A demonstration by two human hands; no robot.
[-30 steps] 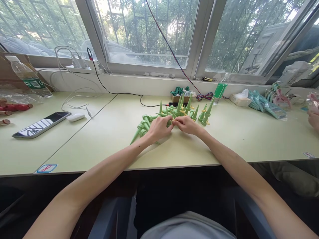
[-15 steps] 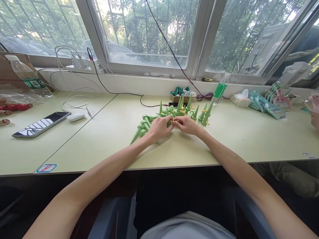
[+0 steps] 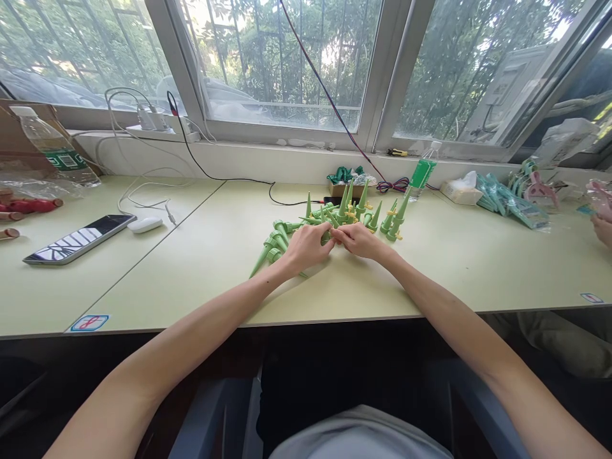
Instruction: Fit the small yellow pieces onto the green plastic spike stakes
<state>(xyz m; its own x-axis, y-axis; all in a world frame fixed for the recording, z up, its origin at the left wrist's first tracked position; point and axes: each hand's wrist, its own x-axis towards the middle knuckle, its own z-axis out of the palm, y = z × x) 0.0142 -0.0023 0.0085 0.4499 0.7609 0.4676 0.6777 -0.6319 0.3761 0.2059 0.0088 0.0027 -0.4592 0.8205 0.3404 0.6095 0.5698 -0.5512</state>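
Observation:
My left hand (image 3: 310,246) is closed round a green plant watering spike (image 3: 326,238), most of it hidden by the fingers. Fingertips of my right hand (image 3: 357,240) are pinched against the spike's near end, where a small yellow valve is mostly covered by them. Both hands meet low over the table. Behind them stand several upright green spikes with yellow valves, among them a spike (image 3: 398,220) to the right. More green spikes (image 3: 262,256) lie on their sides left of my left hand.
A phone (image 3: 79,240) and a white mouse (image 3: 145,225) lie on the table (image 3: 191,280) at left. Water bottles stand left and at back right (image 3: 423,171). A small box (image 3: 337,190), tissues (image 3: 461,191) and teal packets (image 3: 511,201) sit behind. Another person's hand (image 3: 603,229) shows at far right.
My right fingers have curled in more tightly at the spike's end, covering the yellow piece more. The other person's hand at far right has shifted slightly. The standing spikes have not moved.

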